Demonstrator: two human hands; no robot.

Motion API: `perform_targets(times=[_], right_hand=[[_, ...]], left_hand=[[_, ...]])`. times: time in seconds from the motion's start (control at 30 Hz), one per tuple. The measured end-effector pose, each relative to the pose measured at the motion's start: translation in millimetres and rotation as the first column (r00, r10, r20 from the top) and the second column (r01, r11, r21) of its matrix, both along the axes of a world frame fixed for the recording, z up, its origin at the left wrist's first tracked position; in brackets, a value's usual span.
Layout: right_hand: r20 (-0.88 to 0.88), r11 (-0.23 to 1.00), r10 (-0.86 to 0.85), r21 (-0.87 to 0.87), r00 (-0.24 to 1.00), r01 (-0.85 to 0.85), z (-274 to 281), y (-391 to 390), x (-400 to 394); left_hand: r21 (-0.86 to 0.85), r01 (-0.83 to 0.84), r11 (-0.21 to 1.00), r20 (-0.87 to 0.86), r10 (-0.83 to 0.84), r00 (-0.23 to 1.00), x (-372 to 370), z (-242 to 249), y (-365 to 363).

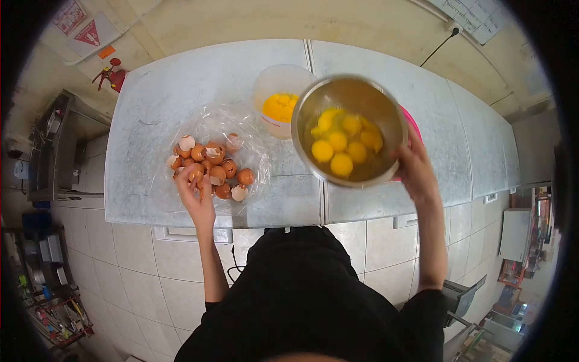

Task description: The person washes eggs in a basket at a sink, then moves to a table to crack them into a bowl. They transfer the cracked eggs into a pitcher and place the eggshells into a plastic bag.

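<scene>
My right hand (416,169) grips the right side of a steel mixing bowl (313,158), which is lifted and tilted a little. Several whole yolks (338,142) lie in egg white inside it. My left hand (197,196) is over the near left part of a heap of cracked brown eggshells (218,174), fingers apart; I see nothing clearly gripped in it. The shells rest on a clear plastic bag (256,163) spread on the table. Just left of the bowl stands a translucent plastic container (269,81) with yellow egg in it.
A pink rim (412,123) shows partly behind the steel bowl. The pale worktop (199,72) has a seam near its middle. A wall lies behind it, with a red fire extinguisher (112,77) at the left and a cable with a plug (453,31) at the right.
</scene>
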State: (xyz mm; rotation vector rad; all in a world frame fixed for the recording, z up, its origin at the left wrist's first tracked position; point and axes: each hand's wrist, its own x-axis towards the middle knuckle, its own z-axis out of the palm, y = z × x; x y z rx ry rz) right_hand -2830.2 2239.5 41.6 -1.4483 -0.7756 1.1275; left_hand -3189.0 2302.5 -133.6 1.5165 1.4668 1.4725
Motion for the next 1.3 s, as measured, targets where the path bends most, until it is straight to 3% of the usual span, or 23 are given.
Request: perform_targets(times=[0.07,0.13,0.2,0.27,0.37,0.47,0.5,0.53,0.57,0.6,0.63,0.67,0.73,0.87,0.93,1.07,1.13,1.23,1.27,1.3], right_hand=[[0.02,0.998,0.003,0.056,1.0,-0.004,13,27,6],[0.176,0.984,0.146,0.077,0.974,-0.161,22,54,15],[0.269,0.975,0.169,0.094,0.948,-0.201,15,85,29],[0.362,0.963,0.195,0.107,0.912,-0.248,19,107,29],[0.428,0.96,0.193,0.104,0.883,-0.26,33,134,18],[0.527,0.925,0.259,0.105,0.809,-0.364,38,158,13],[0.642,0.93,0.249,0.051,0.725,-0.364,41,165,10],[0.742,0.935,0.238,-0.001,0.627,-0.354,43,170,8],[0.739,0.93,0.247,0.001,0.626,-0.368,44,174,5],[0.825,0.918,0.222,0.003,0.519,-0.397,45,177,1],[0.895,0.905,0.188,0.002,0.404,-0.424,44,180,0],[0.894,0.901,0.195,0.0,0.404,-0.434,35,187,3],[0.95,0.663,-0.259,0.306,0.174,-0.683,15,201,5],[0.974,0.719,-0.199,0.22,0.108,-0.66,17,179,-12],[0.992,0.77,-0.127,0.091,-0.012,-0.632,21,161,-18],[0.98,0.714,-0.197,0.114,-0.042,-0.691,14,126,-14],[0.943,0.708,-0.276,0.068,-0.186,-0.703,10,104,-6],[0.915,0.735,-0.317,0.072,-0.248,-0.674,2,66,10],[0.914,0.754,-0.308,0.065,-0.264,-0.654,1,53,16],[0.946,0.815,-0.254,0.098,-0.2,-0.572,1,40,23]], left_hand=[[0.046,-0.061,0.997,0.053,0.059,0.997,-5,-4,-4],[0.21,-0.417,0.884,0.022,0.423,0.906,-14,-5,-16],[0.309,-0.621,0.721,-0.085,0.671,0.737,-41,-28,-31],[0.327,-0.734,0.595,-0.085,0.792,0.604,-71,-60,-55],[0.276,-0.835,0.475,-0.278,0.871,0.404,-115,-132,-121],[0.049,-0.927,0.373,-0.46,0.832,0.31,-117,-197,-232],[0.002,-0.934,0.358,-0.566,0.77,0.294,-110,-214,-282],[-0.035,-0.964,0.262,-0.655,0.723,0.22,-108,-244,-336],[-0.267,-0.962,0.062,-0.706,0.666,0.239,-100,-254,-389],[-0.386,-0.916,-0.111,-0.792,0.548,0.268,-89,-254,-429],[-0.441,-0.86,-0.258,-0.856,0.41,0.315,-76,-249,-460],[-0.452,-0.815,-0.362,-0.884,0.302,0.356,-60,-245,-489],[-0.451,-0.776,-0.441,-0.892,0.22,0.394,-27,-242,-517],[-0.423,-0.792,-0.44,-0.903,0.277,0.328,-4,-239,-526],[-0.396,-0.821,-0.411,-0.905,0.327,0.273,-3,-238,-514],[-0.296,-0.908,-0.296,-0.874,0.468,0.132,-12,-231,-458],[-0.237,-0.957,-0.17,-0.832,0.544,0.11,-24,-225,-427],[-0.2,-0.977,0.08,-0.777,0.595,0.207,-48,-220,-393],[-0.165,-0.96,0.225,-0.74,0.615,0.271,-55,-216,-380],[-0.199,-0.937,0.286,-0.714,0.613,0.339,-50,-192,-362]])
